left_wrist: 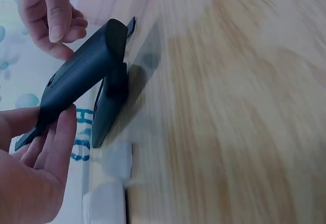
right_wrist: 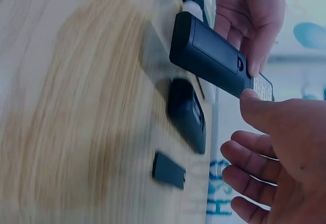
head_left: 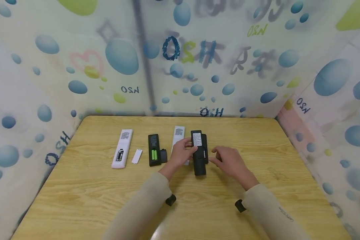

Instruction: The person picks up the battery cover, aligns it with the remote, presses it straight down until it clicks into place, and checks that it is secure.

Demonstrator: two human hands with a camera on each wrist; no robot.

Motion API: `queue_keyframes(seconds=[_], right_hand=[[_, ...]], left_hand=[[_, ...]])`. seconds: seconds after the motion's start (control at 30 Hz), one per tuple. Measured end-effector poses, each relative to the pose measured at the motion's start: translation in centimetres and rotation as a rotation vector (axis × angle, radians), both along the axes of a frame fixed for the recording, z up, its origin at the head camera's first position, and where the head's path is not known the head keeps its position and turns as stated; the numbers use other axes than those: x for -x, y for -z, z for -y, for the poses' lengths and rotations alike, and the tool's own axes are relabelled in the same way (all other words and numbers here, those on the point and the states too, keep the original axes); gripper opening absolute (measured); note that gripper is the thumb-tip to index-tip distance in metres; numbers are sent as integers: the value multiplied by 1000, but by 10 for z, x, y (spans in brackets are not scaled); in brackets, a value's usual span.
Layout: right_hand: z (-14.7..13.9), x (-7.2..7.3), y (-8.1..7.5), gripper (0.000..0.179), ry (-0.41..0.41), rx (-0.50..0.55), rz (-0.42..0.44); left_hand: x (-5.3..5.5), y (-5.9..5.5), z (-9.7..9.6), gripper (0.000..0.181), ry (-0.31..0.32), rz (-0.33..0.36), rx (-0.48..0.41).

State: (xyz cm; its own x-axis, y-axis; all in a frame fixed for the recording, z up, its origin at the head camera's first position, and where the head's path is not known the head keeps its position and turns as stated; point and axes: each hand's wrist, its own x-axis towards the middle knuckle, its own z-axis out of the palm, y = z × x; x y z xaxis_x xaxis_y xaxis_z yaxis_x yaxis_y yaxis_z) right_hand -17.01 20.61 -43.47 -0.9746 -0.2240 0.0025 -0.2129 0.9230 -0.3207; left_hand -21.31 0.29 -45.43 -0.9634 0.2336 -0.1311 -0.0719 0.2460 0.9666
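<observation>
My left hand [head_left: 181,151] grips a black remote control [head_left: 199,163] by its side, raised above the table. Its back, bearing a white label, is turned up, and the battery cover [right_wrist: 216,46] sits in place. To the right, my right hand [head_left: 229,161] is loosely bent with nothing in it; its thumb is right at the remote's edge in the right wrist view. Another black remote [right_wrist: 186,114] lies beneath the held one, near a loose black cover [right_wrist: 169,170]. A white remote [head_left: 178,133] lies partly hidden behind my left hand.
On the left of the wooden table [head_left: 87,186] lies a white remote [head_left: 124,143] with its battery bay uncovered, beside a white cover [head_left: 136,156]. A black remote [head_left: 153,141] shows green batteries [head_left: 154,154], with a black cover [head_left: 163,155] against it. Patterned sheeting [head_left: 180,93] surrounds the table.
</observation>
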Motion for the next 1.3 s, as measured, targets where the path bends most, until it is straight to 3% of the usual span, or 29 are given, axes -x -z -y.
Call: queue_keyframes(seconds=[0.33,0.57,0.87,1.3], right_hand=[[-47,-1,-7,39,75,-46,-5],[-76,-4,-10,39,98,-72,-18],[-96,-10,-17,38,125,-78,-22],[-106,-14,-16,36,136,-65,-16]], left_hand=[[14,-1,-41,45,17,66,-88],[15,0,-77,45,-16,139,-148],[11,2,-114,42,-13,144,-97],[13,6,-155,38,-68,197,30]])
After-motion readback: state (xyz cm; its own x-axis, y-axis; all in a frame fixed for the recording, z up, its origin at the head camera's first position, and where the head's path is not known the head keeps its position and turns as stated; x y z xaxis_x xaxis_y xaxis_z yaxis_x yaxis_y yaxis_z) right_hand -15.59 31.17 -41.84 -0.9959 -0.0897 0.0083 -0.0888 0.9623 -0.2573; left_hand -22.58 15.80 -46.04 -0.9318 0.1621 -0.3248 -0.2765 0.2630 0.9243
